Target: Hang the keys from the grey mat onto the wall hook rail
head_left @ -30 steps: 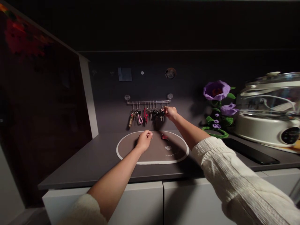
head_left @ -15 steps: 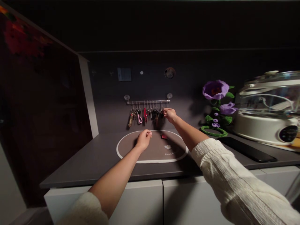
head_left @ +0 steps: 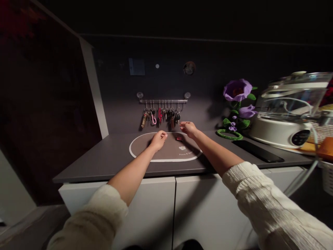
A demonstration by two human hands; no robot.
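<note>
My left hand [head_left: 159,141] is closed in a pinch above the brown oval mat [head_left: 140,152]; whatever its fingers hold, if anything, is too small to make out. My right hand [head_left: 189,129] has its fingers stretched out and holds nothing I can see. It is just below and right of the rightmost bunch of keys [head_left: 178,117], apart from it. Several more bunches hang along a clear hook rail [head_left: 163,101] on the wall, among them a red charm [head_left: 159,115] and a pink loop [head_left: 153,120]. A small red item [head_left: 179,138] lies on the mat between my hands.
Purple fabric flowers [head_left: 237,91] with a green ring base stand right of the mat. Beside them are a black flat slab [head_left: 258,151] and a cream appliance [head_left: 275,130] with a clear cover. White cabinet doors [head_left: 145,211] are below the dark counter [head_left: 96,159].
My right hand has come away from the rightmost keys, down toward the mat, and its fingers have opened out. My left hand stays closed over the mat. The view has tilted downward.
</note>
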